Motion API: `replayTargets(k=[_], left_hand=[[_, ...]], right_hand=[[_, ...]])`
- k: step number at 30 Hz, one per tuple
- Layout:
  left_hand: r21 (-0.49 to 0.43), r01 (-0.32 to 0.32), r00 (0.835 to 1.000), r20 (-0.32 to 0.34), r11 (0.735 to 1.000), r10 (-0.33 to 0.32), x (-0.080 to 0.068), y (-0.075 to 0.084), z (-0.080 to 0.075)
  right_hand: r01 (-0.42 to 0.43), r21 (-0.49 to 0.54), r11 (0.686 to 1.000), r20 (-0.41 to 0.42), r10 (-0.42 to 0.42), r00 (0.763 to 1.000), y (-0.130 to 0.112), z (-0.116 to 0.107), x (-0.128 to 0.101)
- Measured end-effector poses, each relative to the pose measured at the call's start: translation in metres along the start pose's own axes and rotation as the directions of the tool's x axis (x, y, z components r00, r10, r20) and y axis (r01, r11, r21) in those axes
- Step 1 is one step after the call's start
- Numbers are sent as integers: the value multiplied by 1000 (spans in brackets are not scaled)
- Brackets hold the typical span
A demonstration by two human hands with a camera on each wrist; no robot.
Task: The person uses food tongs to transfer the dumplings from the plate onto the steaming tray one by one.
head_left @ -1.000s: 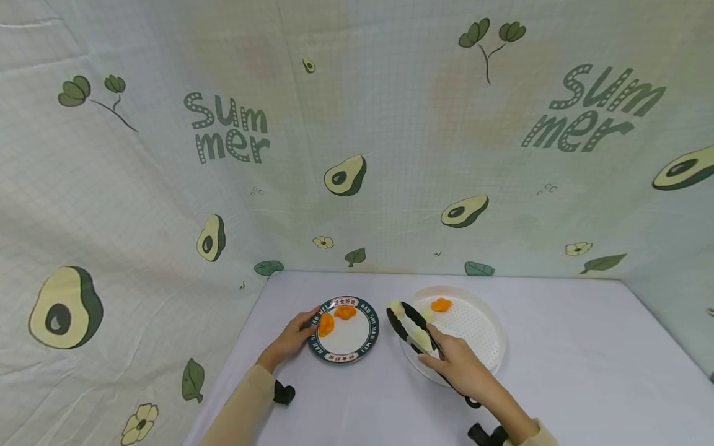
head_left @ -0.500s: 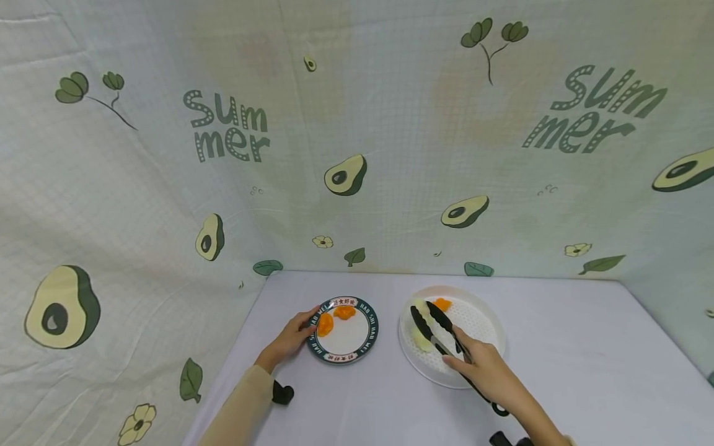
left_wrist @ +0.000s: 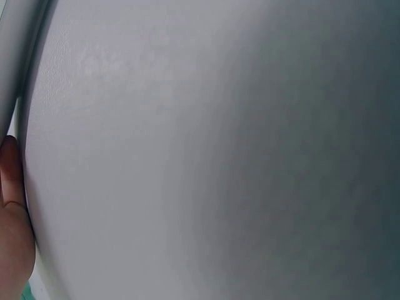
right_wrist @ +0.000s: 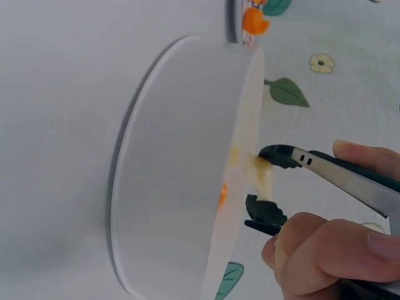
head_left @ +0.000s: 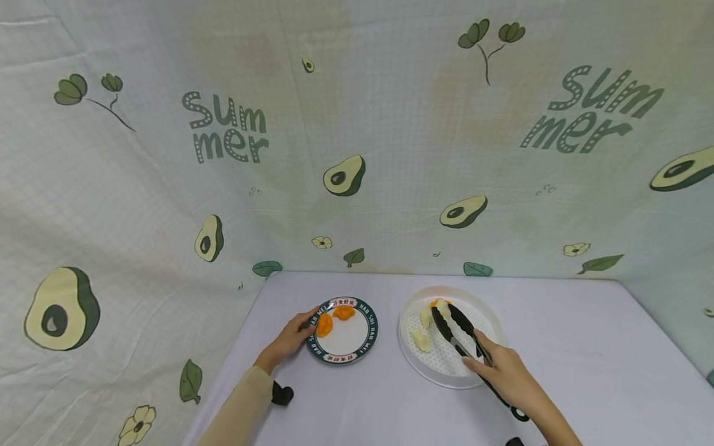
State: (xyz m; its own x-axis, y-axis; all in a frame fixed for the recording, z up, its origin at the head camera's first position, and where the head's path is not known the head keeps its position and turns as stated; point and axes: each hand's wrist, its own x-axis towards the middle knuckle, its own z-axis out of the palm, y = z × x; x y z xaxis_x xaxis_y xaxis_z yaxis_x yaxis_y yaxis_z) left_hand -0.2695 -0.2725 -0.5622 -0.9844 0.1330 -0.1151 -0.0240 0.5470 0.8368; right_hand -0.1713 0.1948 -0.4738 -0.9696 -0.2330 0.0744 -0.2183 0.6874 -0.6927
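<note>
My right hand (head_left: 500, 371) grips black tongs (head_left: 458, 328) over a white perforated tray (head_left: 485, 347). The tong tips pinch a pale yellow piece (right_wrist: 262, 176) at the tray's far side, next to an orange piece (head_left: 433, 303). Two more pale pieces (head_left: 421, 340) lie in the left part of the tray. In the right wrist view the right hand (right_wrist: 325, 250) and tongs (right_wrist: 294, 156) reach over the tray's wall (right_wrist: 181, 169). My left hand (head_left: 292, 337) holds the left rim of a small dark-rimmed plate (head_left: 369, 337) carrying two orange pieces (head_left: 325, 324).
Plate and tray sit side by side on a white table (head_left: 586, 347). An avocado-print cloth (head_left: 357, 155) hangs behind it and along the left side. The left wrist view shows mostly the white table surface (left_wrist: 219, 156) and a bit of finger (left_wrist: 12, 212).
My right hand has carried the tongs to the right, from the tray's left edge to its far middle. The left hand and plate have stayed put.
</note>
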Motion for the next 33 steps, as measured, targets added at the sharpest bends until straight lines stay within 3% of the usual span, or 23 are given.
replayTargets(k=[13,22,33], left_hand=[[-2,-4,1000,-2,1000,4,-3,5,0],[-3,-8,1000,-4,1000,8,-3,2,0],[1,-9,1000,-4,1000,9,-1,0,1]], right_hand=[[-75,26,997,46,73,996,18,0,-5],[-61,-49,997,69,65,996,22,-3,-3],[-114,-66,991,77,119,990,25,-4,2]])
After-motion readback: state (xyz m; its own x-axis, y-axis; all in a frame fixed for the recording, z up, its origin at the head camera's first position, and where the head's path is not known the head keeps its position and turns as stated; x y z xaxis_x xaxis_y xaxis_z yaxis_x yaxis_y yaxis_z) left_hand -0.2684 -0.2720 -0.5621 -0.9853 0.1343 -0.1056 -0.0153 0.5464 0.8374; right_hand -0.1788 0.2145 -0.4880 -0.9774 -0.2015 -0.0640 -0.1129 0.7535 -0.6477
